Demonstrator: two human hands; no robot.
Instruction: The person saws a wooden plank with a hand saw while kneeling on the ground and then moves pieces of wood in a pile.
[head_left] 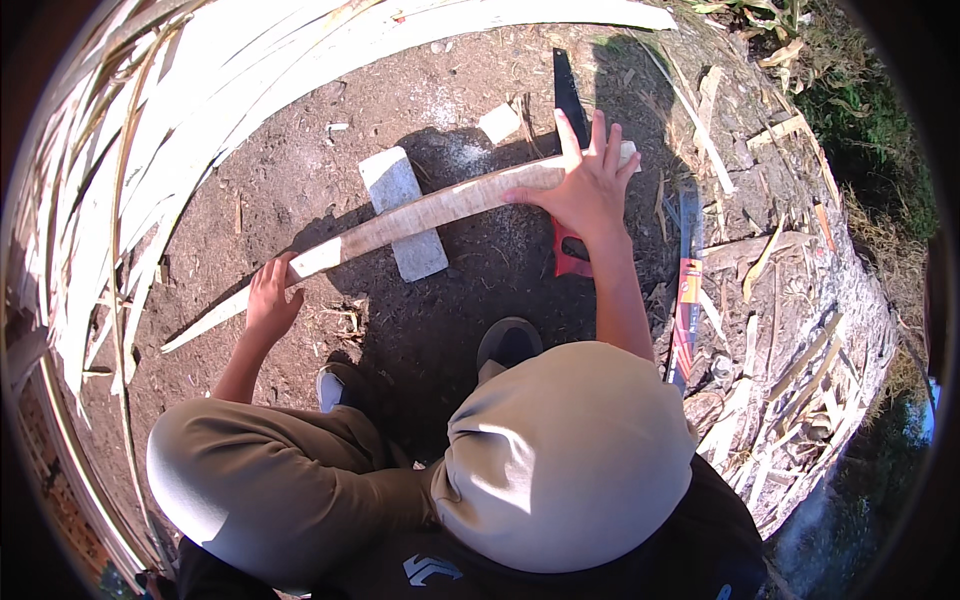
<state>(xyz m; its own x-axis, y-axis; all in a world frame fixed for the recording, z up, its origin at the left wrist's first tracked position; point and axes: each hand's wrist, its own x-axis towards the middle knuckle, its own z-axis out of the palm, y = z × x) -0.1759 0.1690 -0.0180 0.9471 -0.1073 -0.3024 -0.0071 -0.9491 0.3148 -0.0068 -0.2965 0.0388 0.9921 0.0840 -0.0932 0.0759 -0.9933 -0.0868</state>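
A long, pale wooden pole (440, 207) lies slantwise in front of me, its far end up at the right, across a whitish stone block (421, 258). Near the pole's lower left part, my left hand (270, 302) has its fingers bent round the wood. Toward the upper right end, my right hand (590, 190) rests on the pole with fingers spread wide and thumb stretched along it. Beneath the pole and that hand lies a handsaw (568, 85), its dark blade pointing away and its red handle nearer me. The saw's middle is hidden.
A small pale wood offcut (499, 123) lies beyond the pole. Long white strips (210, 85) pile up at the left and far side. Right of my arm lies a long, narrow blue and orange item (688, 290), with scattered wood scraps (780, 390) farther right. My shoes (509, 343) stand near the block.
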